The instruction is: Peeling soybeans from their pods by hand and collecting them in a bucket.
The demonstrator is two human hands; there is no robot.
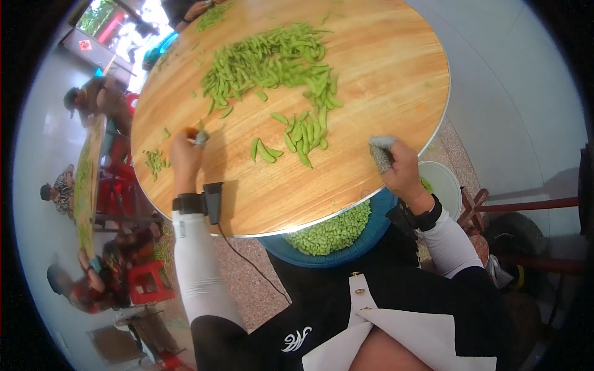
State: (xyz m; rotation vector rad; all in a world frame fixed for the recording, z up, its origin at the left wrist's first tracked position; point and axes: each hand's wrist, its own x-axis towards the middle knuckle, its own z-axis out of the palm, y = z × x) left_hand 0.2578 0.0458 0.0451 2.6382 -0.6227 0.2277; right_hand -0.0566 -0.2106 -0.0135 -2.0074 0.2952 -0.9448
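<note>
Lots of long green pods [263,59] lie in a big curved heap on the round wooden worktop [390,74], a small bunch [304,133] lies nearer, and loose pale green beans [331,232] sit in a blue tub [378,224].

Bare wood gives you passage between the pod cluster [304,134] and your right hand [402,166], and along the near side of the table [297,204]. The broad pod heap [263,62] blocks the far middle. A few loose pods [266,153] interrupt the span between your hands. Scraps [154,162] lie left of your left hand [187,157]; a cable [255,264] trails below its wrist.
</note>
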